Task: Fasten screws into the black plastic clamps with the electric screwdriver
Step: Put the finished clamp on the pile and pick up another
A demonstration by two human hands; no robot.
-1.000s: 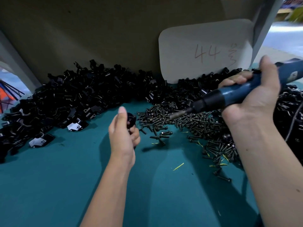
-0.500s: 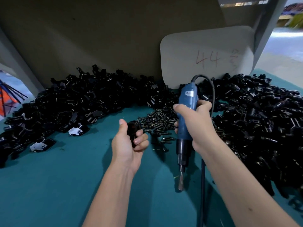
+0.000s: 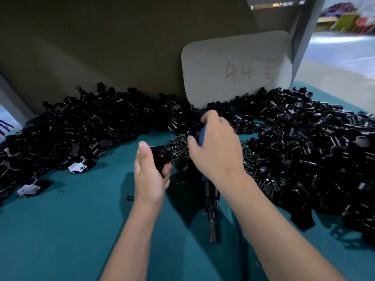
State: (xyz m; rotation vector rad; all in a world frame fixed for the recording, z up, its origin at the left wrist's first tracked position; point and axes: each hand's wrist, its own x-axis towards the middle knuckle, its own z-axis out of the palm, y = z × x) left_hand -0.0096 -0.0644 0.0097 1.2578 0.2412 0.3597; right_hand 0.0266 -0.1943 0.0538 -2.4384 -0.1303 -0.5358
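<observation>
Your left hand (image 3: 150, 175) curls round one black plastic clamp (image 3: 161, 159), just left of the screw pile (image 3: 180, 148). Your right hand (image 3: 218, 151) grips the blue electric screwdriver (image 3: 210, 199), its bit pointing toward you over the teal table (image 3: 60, 230). Clamp heaps (image 3: 304, 159) fill the far side.

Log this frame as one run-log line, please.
left hand: holds clamp | right hand: grips screwdriver, bit down | screw not yet driven

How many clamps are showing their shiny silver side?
2. One silver-faced clamp lies on the teal table left of the left hand; another lies farther left, nearer. The black pile may hide more.
</observation>
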